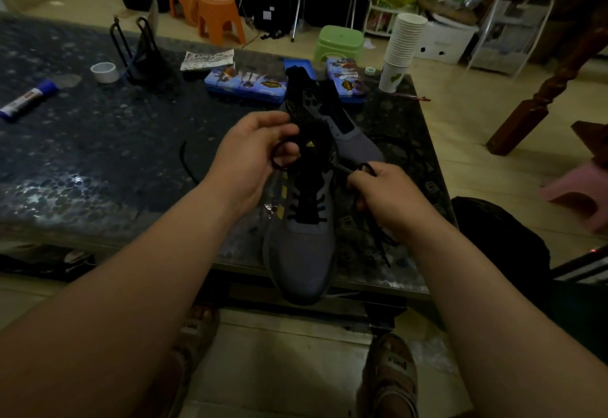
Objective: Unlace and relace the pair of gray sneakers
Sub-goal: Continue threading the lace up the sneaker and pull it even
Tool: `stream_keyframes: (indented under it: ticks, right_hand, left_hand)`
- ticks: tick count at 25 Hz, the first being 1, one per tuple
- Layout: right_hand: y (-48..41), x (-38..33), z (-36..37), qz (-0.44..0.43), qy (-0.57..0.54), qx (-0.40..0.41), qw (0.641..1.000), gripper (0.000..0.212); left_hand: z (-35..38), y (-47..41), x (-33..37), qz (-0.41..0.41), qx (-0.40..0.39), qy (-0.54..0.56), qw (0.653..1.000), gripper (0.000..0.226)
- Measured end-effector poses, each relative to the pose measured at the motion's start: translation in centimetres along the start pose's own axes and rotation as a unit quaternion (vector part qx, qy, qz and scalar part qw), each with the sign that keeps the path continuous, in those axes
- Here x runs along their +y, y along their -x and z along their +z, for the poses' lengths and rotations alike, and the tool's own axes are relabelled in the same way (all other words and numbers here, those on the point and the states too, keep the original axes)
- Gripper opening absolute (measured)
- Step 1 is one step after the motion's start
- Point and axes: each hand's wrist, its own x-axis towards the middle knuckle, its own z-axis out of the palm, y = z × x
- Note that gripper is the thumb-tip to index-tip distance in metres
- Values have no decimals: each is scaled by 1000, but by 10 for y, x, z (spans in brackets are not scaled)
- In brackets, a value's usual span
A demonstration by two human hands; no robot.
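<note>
Two sandaled feet [391,375] are seen on pale floor tiles at the bottom edge. The near gray sneaker [301,246] is set sole down on a dark pebble-patterned table [98,161], toe toward the camera and hung past the near table edge. A black lace [307,202] is threaded through its lower eyelets. A loop of that lace is pinched by the left hand [253,154] beside the tongue, thumb and fingers curled round it. The other lace end is gripped in the curled fingers of the right hand [388,190], just right of the shoe, and a length is trailed below the fist. A second gray sneaker [348,135] is laid just behind the first, angled right; whether it is laced cannot be told. Farther back on the table, two blue printed tins [245,85] are placed side by side, with a stack of paper cups [403,46] at the right corner. On the left, a white tape roll [104,72] and a blue-capped glue tube [24,100] are noted. Beyond the table, two orange stools [217,18], a green stool [339,42] and a white wire rack [513,29] are stood on the tiled floor. A pink stool [579,187] is seen far right. The room is dimly lit.
</note>
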Motion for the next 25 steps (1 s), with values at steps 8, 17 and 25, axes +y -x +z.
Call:
stream_keyframes:
  ticks: [8, 17, 25]
  right_hand:
    - [12, -6, -7, 44, 284, -224, 931, 29]
    - [-6, -2, 16, -60, 111, -13, 992, 23]
    - [-7, 3, -8, 91, -190, 15, 977, 14]
  left_hand:
    - [-11, 6, 10, -29, -60, 144, 987, 36]
    - [-5, 12, -16, 62, -12, -398, 915, 41]
    - [-4, 16, -14, 51, -36, -492, 868, 45]
